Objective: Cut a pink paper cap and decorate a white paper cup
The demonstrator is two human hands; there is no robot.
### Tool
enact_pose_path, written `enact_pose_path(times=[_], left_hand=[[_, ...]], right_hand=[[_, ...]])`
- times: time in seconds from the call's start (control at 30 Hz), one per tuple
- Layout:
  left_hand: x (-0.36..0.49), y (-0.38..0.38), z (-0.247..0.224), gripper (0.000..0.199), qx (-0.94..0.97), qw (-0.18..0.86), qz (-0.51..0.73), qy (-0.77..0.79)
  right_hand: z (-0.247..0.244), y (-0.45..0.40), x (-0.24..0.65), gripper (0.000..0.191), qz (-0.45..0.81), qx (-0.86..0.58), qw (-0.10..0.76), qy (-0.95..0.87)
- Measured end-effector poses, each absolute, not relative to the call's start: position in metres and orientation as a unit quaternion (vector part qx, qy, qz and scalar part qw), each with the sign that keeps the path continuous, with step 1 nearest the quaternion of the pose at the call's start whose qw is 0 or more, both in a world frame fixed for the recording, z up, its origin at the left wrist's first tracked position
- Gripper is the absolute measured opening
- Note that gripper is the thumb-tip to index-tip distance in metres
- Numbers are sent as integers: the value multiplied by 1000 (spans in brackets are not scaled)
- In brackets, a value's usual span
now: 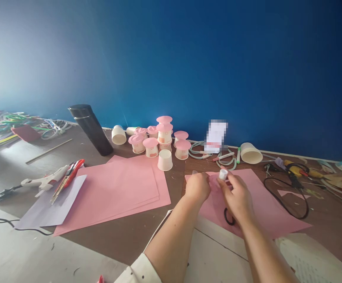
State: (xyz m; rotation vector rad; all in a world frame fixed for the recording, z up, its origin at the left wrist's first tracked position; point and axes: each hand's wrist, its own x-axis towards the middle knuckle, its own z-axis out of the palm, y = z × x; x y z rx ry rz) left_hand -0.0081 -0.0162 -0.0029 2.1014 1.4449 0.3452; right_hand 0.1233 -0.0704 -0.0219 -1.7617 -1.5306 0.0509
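Observation:
My right hand pinches a small white cylinder between thumb and fingers, above a pink sheet. Just to its left, my left hand is closed at the sheet's upper left part; what it grips is hard to make out, though a small clear tip shows beside its knuckles. Beyond my hands stand several small white paper cups with pink round tops, some stacked. A plain white cup sits upside down in front of them.
At left, more pink sheets lie beside a lilac sheet, a red cutter and a glue gun. A black bottle stands near the blue wall. Cables and scraps lie at right.

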Motion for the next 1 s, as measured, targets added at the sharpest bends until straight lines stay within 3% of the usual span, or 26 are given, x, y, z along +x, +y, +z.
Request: enact_pose_path(times=[0.17,0.47,0.77,0.87,1.0], left_hand=[[-7,-15,-7,29,775,283,137,548],[-10,-17,-1,28,775,296,143,540],[-11,-17,6,24,779,299,117,538],[-10,-16,3,23,782,302,122,531],[-9,-15,-4,26,783,289,133,535]], right_hand=[[-16,-74,128,49,52,-710,445,-544],[-30,-69,125,44,93,-688,375,-615],[-32,-66,127,36,1,-677,275,-682],[-27,-70,126,38,18,-685,303,-662],[-17,-77,128,49,46,-716,417,-558]])
